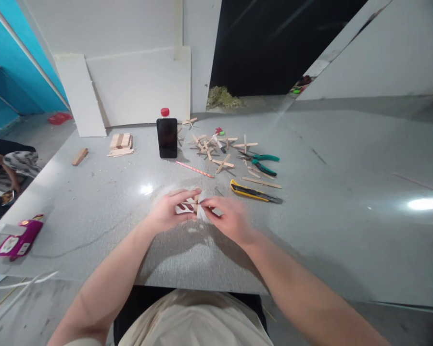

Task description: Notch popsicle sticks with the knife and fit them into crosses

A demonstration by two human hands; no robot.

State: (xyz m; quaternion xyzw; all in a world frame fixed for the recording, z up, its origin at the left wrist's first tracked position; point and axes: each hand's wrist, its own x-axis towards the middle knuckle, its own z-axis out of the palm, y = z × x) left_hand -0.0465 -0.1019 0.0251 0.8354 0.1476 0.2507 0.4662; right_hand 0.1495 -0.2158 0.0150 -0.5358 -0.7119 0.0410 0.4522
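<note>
Above the near middle of the table, a small cross of wooden craft sticks (196, 204) is held between my hands. My left hand (166, 210) is closed around it, with fingertips at the upper end of one stick and the thumb at the lower end. From the other side, my right hand (231, 218), slightly blurred, pinches at the cross near its middle; the fingers partly hide the contact. Just beyond my right hand lies a yellow utility knife (250, 191). A loose craft stick (261, 182) is behind the knife.
Several finished stick crosses (223, 164) lie farther back, beside green-handled pliers (263, 157) and a patterned pencil (195, 169). A black phone (167, 138) stands upright before a red-capped bottle (165, 112). Bundled sticks (121, 142) and a purple power strip (19, 239) are left. Another person (12, 166) sits at far left.
</note>
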